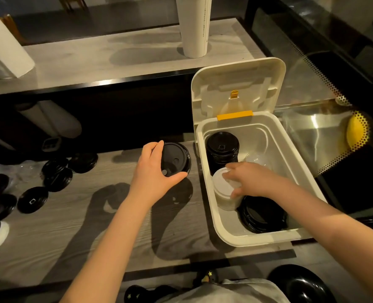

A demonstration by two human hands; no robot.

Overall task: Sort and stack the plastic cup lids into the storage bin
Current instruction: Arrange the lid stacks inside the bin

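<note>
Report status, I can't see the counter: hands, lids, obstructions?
Left hand grips black lid beside bin. Right hand grips white lid stack inside bin. Bin open, nothing blocking. Loose black lids wait far left.

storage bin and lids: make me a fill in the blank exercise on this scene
1. The left hand grips a lid coloured ____.
2. The right hand grips a lid stack coloured ____.
3. The storage bin has its hinged cover standing ____.
Missing words: black; white; open.
</note>
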